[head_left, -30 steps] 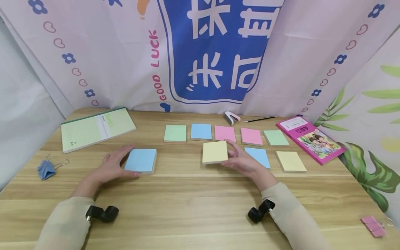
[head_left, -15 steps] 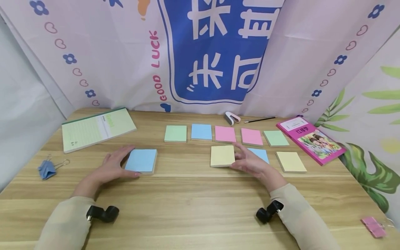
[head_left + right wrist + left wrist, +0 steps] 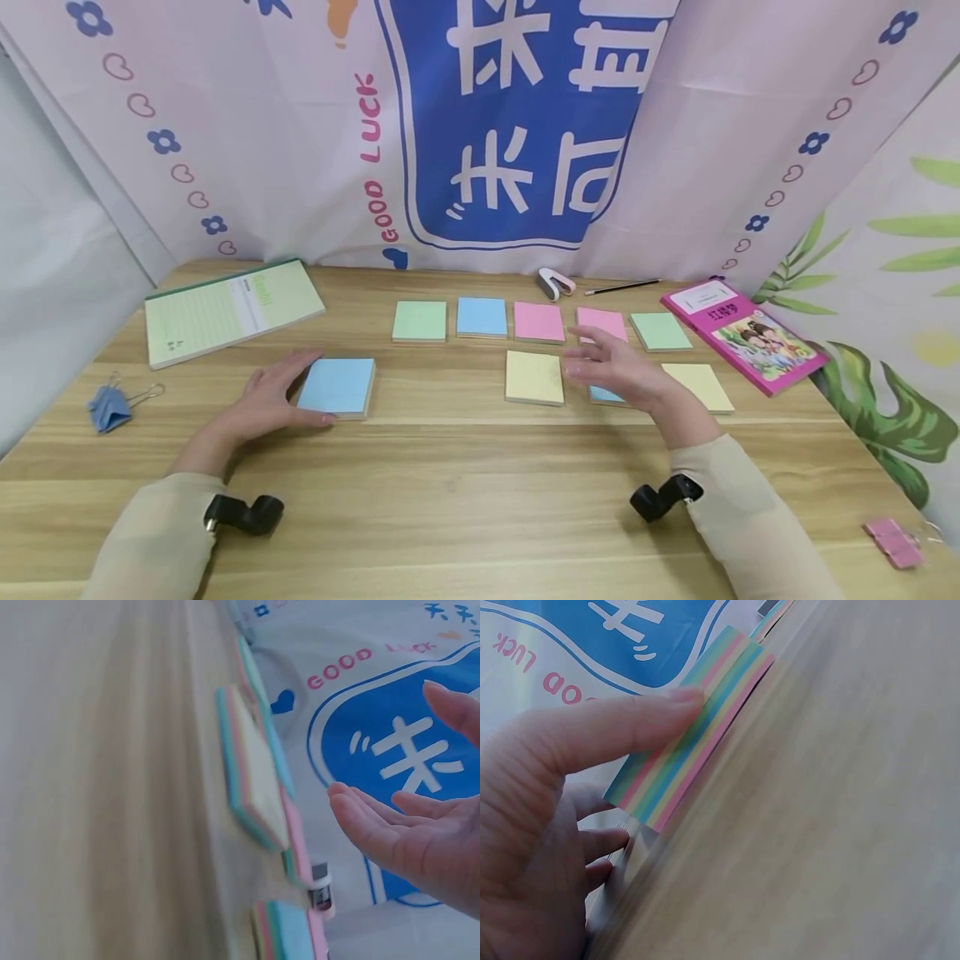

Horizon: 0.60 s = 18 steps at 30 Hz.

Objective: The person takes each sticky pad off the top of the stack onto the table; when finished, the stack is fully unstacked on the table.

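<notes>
My left hand holds a thick pad of sticky notes with a blue top sheet on the table at left. In the left wrist view the thumb lies against the pad's side, which shows layers in several colours. My right hand hovers with fingers spread, holding nothing, just right of a yellow-topped sticky note pad. In the right wrist view that yellow pad lies apart from the fingers. A blue-topped pad is partly hidden under my right hand.
Behind stand green, blue, pink and other sticky note pads in a row. Another yellow pad lies right. Around them are a notebook, stapler, pencil, pink book, blue clip and pink clip.
My right hand carried the yellow-topped pad down and rightward onto the table, let go of it and drew away to the right. The left hand stays on its blue-topped pad.
</notes>
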Available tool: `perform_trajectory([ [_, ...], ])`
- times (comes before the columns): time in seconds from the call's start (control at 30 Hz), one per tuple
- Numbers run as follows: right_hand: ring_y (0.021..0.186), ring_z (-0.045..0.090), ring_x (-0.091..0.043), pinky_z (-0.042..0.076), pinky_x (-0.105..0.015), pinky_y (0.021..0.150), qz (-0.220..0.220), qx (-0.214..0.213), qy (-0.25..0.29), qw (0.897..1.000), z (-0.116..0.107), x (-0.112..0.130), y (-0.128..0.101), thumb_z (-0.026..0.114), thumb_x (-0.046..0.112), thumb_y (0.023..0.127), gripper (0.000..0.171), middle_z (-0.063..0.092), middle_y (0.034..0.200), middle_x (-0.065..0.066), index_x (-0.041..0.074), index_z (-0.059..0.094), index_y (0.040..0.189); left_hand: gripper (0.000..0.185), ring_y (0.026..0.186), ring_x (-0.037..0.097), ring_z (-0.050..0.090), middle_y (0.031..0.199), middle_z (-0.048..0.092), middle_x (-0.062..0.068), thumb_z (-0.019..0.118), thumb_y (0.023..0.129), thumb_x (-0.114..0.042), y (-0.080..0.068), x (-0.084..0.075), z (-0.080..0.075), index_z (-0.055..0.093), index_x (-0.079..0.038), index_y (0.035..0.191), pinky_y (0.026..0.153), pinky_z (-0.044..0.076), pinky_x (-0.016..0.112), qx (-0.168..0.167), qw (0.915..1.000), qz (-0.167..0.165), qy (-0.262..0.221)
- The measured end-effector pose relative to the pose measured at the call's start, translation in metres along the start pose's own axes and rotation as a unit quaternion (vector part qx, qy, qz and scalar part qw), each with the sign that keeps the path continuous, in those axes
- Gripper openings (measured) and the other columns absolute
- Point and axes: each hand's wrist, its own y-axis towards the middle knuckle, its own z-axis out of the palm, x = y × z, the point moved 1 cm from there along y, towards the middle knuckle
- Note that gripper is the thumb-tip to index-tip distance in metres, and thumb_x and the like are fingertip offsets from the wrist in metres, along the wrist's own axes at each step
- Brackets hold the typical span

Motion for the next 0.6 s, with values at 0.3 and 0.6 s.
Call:
perform_trajectory([
  [0.3,0.115,0.032,-0.041,0.035,-0.036,0.09,-0.053,0.049,0.056,0.996,0.051,0.017,0.035,0.053,-0.002,0.082,0.066,0.03,0.129,-0.028,0.005,0.016,0.136,0.097,0.122,0.043,0.01,0.135,0.019,0.025,0.071,0.063,-0.045,-0.001,-0.001,-0.002,0.021,-0.004,0.135,0.088,0.0,0.063,-0.006,0.9999,0.002,0.009],
  [0.6,0.112,0.038,-0.038,0.036,-0.034,0.089,-0.054,0.111,0.097,0.988,0.128,0.005,0.087,0.055,-0.004,0.078,0.069,0.031,0.13,-0.025,0.01,0.02,0.136,0.096,0.122,0.043,0.011,0.135,0.019,0.025,0.071,0.063,-0.045,0.0,0.0,0.0,0.022,-0.003,0.135,0.089,0.001,0.062,-0.005,0.9999,0.002,0.011],
])
